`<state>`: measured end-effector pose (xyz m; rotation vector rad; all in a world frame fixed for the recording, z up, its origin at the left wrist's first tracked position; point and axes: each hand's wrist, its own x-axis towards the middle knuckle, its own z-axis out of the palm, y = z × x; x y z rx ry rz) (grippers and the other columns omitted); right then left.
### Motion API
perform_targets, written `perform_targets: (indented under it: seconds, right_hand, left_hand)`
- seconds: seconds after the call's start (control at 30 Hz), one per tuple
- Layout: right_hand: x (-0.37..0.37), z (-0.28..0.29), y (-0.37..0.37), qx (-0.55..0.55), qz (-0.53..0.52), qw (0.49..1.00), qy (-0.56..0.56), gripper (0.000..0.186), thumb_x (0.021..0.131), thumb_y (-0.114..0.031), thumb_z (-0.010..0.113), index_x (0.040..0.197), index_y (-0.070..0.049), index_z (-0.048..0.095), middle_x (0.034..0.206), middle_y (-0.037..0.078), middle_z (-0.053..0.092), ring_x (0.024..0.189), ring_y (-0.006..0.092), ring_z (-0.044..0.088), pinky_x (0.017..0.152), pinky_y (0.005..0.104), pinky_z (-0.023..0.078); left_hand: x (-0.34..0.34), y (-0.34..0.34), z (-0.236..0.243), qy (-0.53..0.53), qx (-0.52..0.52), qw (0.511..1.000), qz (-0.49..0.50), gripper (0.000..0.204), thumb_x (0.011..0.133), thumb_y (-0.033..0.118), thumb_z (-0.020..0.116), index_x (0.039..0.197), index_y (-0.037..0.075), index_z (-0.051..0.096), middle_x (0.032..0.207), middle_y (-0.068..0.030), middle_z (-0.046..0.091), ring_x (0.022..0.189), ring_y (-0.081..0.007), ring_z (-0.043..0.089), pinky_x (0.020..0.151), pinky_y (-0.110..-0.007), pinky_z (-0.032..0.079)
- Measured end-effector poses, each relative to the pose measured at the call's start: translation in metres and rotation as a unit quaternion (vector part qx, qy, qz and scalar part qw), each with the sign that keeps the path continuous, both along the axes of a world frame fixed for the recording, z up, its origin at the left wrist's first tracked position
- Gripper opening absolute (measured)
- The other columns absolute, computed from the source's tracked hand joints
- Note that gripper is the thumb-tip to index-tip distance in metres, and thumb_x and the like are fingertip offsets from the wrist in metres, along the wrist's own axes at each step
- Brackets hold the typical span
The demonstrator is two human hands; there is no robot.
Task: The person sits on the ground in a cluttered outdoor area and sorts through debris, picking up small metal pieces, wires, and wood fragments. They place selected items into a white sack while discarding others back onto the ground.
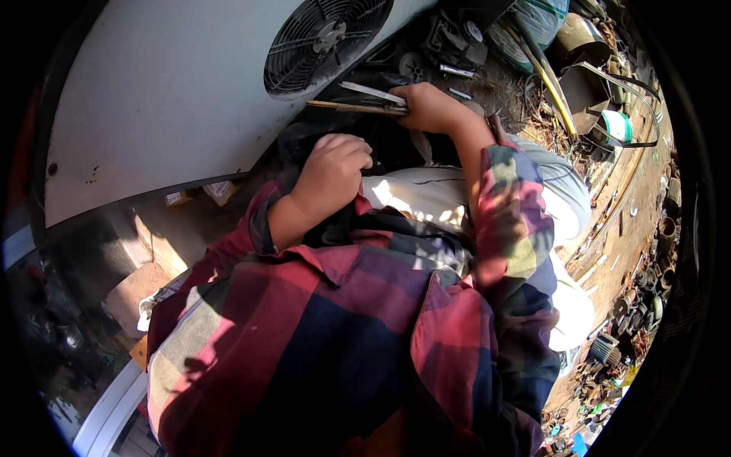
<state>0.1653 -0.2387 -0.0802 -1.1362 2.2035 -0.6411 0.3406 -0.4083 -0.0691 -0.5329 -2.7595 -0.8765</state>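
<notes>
Grips 2 sticks (373, 93) in right hand (430, 107), upper middle of frame, below fan (331, 36). Curls left hand (333, 167) near centre; cannot tell if holding anything. Could drop either stick by loosening that grip.

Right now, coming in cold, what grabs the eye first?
The round black fan grille at top centre, set in a big pale panel that fills the upper left. Next, the red-and-navy plaid shirt across the lower middle. Then, just below the grille, the right hand gripping two slim rods that point left.
</notes>
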Motion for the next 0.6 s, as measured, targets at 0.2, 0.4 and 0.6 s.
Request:
perform_targets:
  seconds: [0.2,0.4,0.6]
  right_hand:
    - [-0.001,0.002,-0.001,-0.053,-0.031,0.998,-0.026,0.035,0.067,-0.003,0.064,0.102,-0.007,0.063,0.087,0.019,0.065,0.084,0.0362,0.062,0.074,0.0396,0.049]
    - [0.009,0.005,-0.006,-0.122,-0.024,0.992,-0.028,0.029,0.070,-0.001,0.065,0.098,-0.004,0.060,0.080,0.017,0.063,0.075,0.0331,0.061,0.069,0.0355,0.048]
    - [0.026,-0.009,-0.026,-0.076,0.067,0.995,-0.021,0.032,0.067,0.000,0.065,0.099,-0.006,0.062,0.083,0.016,0.064,0.079,0.0340,0.062,0.070,0.0388,0.048]
  left_hand:
    - [0.005,-0.072,-0.048,-0.133,0.096,0.945,0.284,0.036,0.081,0.011,0.067,0.113,-0.001,0.055,0.102,-0.0155,0.059,0.094,-0.0247,0.058,0.081,-0.035,0.045]
    - [-0.012,-0.103,-0.063,-0.349,0.528,0.691,0.348,0.023,0.092,0.014,0.055,0.111,0.000,0.057,0.072,-0.0056,0.060,0.047,-0.0093,0.045,0.046,-0.023,0.037]
    - [-0.021,-0.115,-0.008,-0.310,0.594,0.699,0.251,0.023,0.096,0.014,0.047,0.112,0.001,0.058,0.099,-0.0130,0.067,0.043,-0.0054,0.038,0.041,-0.020,0.034]
